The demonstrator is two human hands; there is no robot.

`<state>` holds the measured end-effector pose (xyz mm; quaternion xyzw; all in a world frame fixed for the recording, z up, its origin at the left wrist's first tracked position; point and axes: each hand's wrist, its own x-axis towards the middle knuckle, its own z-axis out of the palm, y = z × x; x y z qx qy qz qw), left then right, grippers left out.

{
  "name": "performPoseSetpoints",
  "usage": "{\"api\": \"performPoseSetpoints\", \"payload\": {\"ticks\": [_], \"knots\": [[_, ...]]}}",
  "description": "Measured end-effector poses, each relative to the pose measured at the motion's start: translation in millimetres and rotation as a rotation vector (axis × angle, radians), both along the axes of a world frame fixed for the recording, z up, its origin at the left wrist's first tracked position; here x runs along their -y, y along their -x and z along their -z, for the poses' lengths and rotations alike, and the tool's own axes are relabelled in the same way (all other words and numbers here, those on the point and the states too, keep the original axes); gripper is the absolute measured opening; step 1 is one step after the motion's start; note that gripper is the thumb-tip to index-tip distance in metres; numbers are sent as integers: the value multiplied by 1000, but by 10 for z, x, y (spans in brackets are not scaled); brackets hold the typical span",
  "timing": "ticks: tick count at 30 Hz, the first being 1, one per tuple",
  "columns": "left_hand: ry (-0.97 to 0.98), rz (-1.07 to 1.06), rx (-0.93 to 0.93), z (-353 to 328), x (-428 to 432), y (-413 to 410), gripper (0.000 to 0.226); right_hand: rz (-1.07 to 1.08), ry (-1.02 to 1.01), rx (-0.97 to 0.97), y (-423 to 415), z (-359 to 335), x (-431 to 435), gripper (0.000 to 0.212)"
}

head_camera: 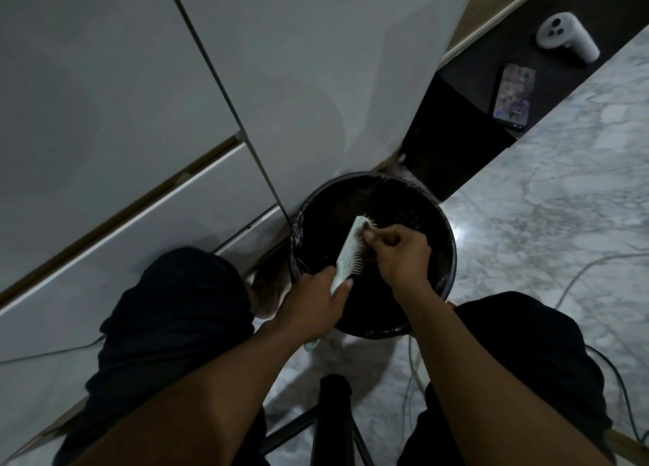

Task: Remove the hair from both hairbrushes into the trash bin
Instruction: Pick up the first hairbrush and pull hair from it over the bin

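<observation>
Over the black-lined trash bin, near its left rim: a white hairbrush, tilted, bristles facing right. Left hand closed around the handle at the near end. Right hand with fingers pinched together at the bristles by the far tip. Far right, on a dark shelf: a phone and a white controller. Marble floor beneath.
</observation>
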<state>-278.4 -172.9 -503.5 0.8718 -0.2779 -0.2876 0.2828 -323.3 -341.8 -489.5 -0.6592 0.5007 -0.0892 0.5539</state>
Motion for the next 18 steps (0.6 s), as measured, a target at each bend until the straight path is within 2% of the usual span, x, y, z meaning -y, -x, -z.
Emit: {"api": "performPoseSetpoints", "payload": {"ticks": [3,5,7,10,12,15,18], "knots": [[14,-27,1,-23,35,-22,32,215,-333,126,-21,-40,12,20],[10,-48,-12,-13,48,-27,33,277,-413,176,-19,-96,-8,21],[2,-66,-28,9,49,-31,34,223,-356,191,-16,-88,-59,27],[5,-89,-48,28,42,-43,31,-13,-133,114,-15,-56,-146,49],[5,-73,-49,26,36,-31,29,-107,-5,51,-16,-58,-161,40],[13,-35,-35,18,29,2,33,-27,78,-31,-26,-32,-83,16],[40,-49,-43,-4,54,-7,36,155,-111,18,-39,-41,-29,10]]}}
